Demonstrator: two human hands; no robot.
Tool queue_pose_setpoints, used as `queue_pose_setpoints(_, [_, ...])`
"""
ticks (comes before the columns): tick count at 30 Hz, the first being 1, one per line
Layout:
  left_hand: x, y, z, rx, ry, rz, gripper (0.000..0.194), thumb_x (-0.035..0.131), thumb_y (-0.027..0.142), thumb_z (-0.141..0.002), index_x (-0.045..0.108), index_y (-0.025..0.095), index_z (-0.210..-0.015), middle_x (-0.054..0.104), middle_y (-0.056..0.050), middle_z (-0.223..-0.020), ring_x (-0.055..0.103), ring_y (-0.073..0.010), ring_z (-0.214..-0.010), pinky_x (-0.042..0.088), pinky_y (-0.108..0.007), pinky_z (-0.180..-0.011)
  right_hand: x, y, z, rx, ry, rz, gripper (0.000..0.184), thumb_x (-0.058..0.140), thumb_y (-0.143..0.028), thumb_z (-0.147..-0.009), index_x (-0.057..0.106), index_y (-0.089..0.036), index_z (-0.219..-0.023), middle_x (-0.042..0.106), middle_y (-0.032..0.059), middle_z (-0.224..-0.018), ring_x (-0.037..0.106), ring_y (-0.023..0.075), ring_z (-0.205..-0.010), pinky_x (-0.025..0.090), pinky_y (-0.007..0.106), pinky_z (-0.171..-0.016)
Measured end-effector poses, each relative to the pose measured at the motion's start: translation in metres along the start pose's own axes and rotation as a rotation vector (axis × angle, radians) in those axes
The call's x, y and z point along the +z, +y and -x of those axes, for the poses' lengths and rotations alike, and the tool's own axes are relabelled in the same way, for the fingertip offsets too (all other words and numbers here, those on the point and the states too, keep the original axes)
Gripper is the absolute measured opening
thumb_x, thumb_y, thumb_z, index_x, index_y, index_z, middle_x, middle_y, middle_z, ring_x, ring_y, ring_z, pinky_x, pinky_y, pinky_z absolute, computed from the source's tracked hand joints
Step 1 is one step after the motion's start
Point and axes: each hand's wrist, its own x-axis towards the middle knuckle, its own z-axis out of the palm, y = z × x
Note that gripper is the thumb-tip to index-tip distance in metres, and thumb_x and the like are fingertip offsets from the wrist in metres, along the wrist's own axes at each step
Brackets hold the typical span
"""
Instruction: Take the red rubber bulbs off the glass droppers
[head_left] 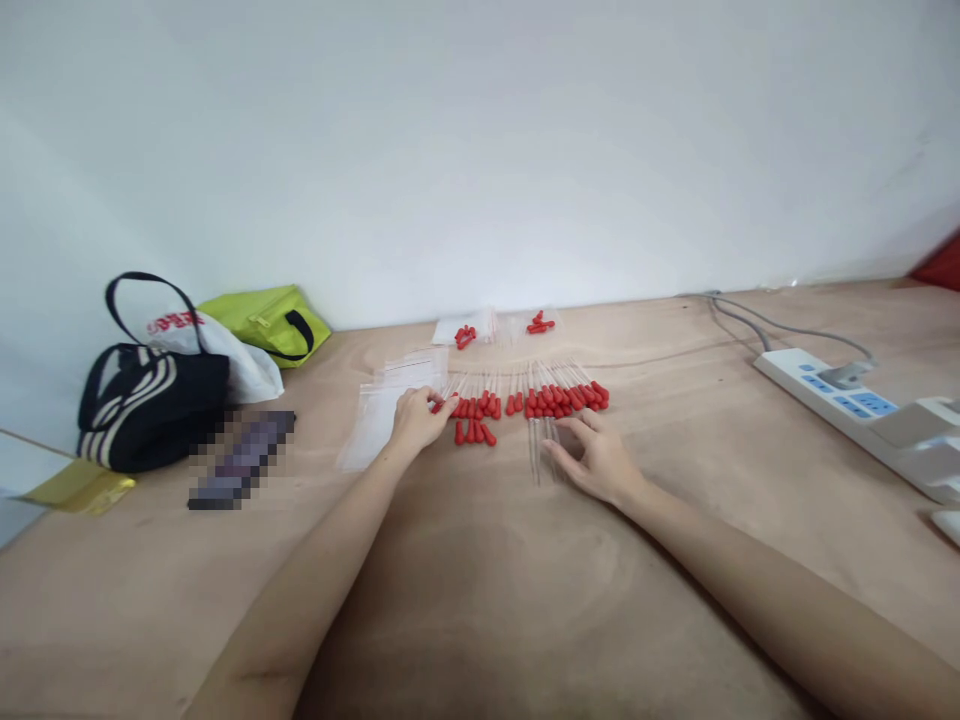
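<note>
Several glass droppers with red rubber bulbs [559,397] lie in a row on the wooden table [480,590]. My left hand [418,420] rests at the row's left end, fingers curled and pinching a red bulb [442,404] beside a stack of clear plastic bags [386,405]. My right hand [596,458] lies just in front of the row, fingers loosely apart, touching bare glass tubes [538,445]. Loose red bulbs [474,432] sit between the hands.
Two small bags with red bulbs [480,328] lie near the wall. A black striped bag [146,400], a white bag and a green pouch [270,320] stand at the left. A white power strip [862,410] with cable lies at the right.
</note>
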Motion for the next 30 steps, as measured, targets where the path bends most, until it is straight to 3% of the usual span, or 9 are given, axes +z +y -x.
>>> queue_pose_setpoints(4, [0.000,0.004,-0.005,-0.066,-0.091,0.042,0.027,0.053,0.044,-0.071,0.058,0.017,-0.073,0.063,-0.004,-0.074,0.057,-0.0164,-0.069,0.041,-0.025,-0.063,0.006,0.008,0.001,0.116,-0.021,-0.003,0.026,0.044,-0.036,-0.081,0.060,-0.017,-0.083,0.053,0.0052,-0.069,0.050,0.0166,-0.067,0.040,0.029,-0.062])
queue_pose_setpoints(10, [-0.003,0.005,-0.013,-0.114,-0.178,-0.085,0.025,0.050,0.041,-0.074,0.059,0.018,-0.067,0.065,-0.004,-0.066,0.060,-0.0175,-0.067,0.040,-0.023,-0.056,0.007,0.008,0.000,0.095,-0.051,0.019,0.023,0.047,-0.037,-0.078,0.061,-0.018,-0.080,0.055,0.0044,-0.068,0.051,0.0176,-0.069,0.040,0.032,-0.068])
queue_pose_setpoints(13, [-0.004,0.007,-0.013,-0.097,-0.157,-0.136,0.025,0.046,0.035,-0.076,0.058,0.017,-0.063,0.065,-0.008,-0.070,0.060,-0.0207,-0.072,0.040,-0.026,-0.059,0.007,0.009,0.000,0.092,-0.044,0.013,0.022,0.048,-0.036,-0.078,0.061,-0.019,-0.080,0.055,0.0046,-0.069,0.051,0.0179,-0.070,0.040,0.032,-0.068])
queue_pose_setpoints(17, [-0.011,0.011,-0.003,-0.052,-0.033,-0.184,0.023,0.040,0.029,-0.081,0.056,0.013,-0.077,0.062,-0.014,-0.088,0.057,-0.0246,-0.086,0.041,-0.031,-0.069,0.007,0.010,0.000,0.087,0.009,-0.018,0.020,0.048,-0.034,-0.078,0.060,-0.019,-0.082,0.054,0.0047,-0.069,0.051,0.0178,-0.070,0.042,0.033,-0.067])
queue_pose_setpoints(20, [-0.014,0.016,0.015,0.143,0.082,-0.186,0.019,0.039,0.025,-0.083,0.053,0.013,-0.082,0.060,-0.012,-0.082,0.056,-0.0234,-0.082,0.042,-0.033,-0.070,0.004,0.008,-0.001,0.061,0.139,-0.079,0.024,0.049,-0.033,-0.078,0.058,-0.017,-0.093,0.054,0.0077,-0.081,0.052,0.0188,-0.077,0.043,0.033,-0.070])
queue_pose_setpoints(24, [-0.002,0.021,0.043,0.551,0.038,-0.010,0.015,0.036,0.021,-0.085,0.048,0.016,-0.077,0.058,-0.004,-0.073,0.055,-0.0164,-0.069,0.044,-0.029,-0.066,-0.006,0.004,-0.003,-0.025,0.309,-0.017,0.046,0.055,-0.040,-0.074,0.049,-0.016,-0.113,0.047,0.0141,-0.108,0.046,0.0243,-0.100,0.040,0.038,-0.082])
queue_pose_setpoints(27, [0.014,0.024,0.059,0.724,0.090,0.091,0.017,0.034,0.022,-0.087,0.047,0.017,-0.078,0.058,-0.004,-0.075,0.055,-0.0157,-0.070,0.046,-0.029,-0.065,-0.010,0.001,-0.003,-0.184,0.203,0.114,0.041,0.055,-0.039,-0.075,0.052,-0.023,-0.113,0.051,0.0094,-0.110,0.044,0.0243,-0.104,0.031,0.043,-0.090])
queue_pose_setpoints(30, [0.028,0.025,0.065,0.799,0.194,0.175,0.014,0.035,0.023,-0.088,0.046,0.017,-0.081,0.058,-0.005,-0.078,0.056,-0.0152,-0.072,0.047,-0.028,-0.066,-0.009,-0.001,-0.003,-0.305,0.090,0.150,0.024,0.051,-0.033,-0.080,0.059,-0.028,-0.102,0.061,0.0025,-0.096,0.047,0.0206,-0.100,0.022,0.044,-0.094])
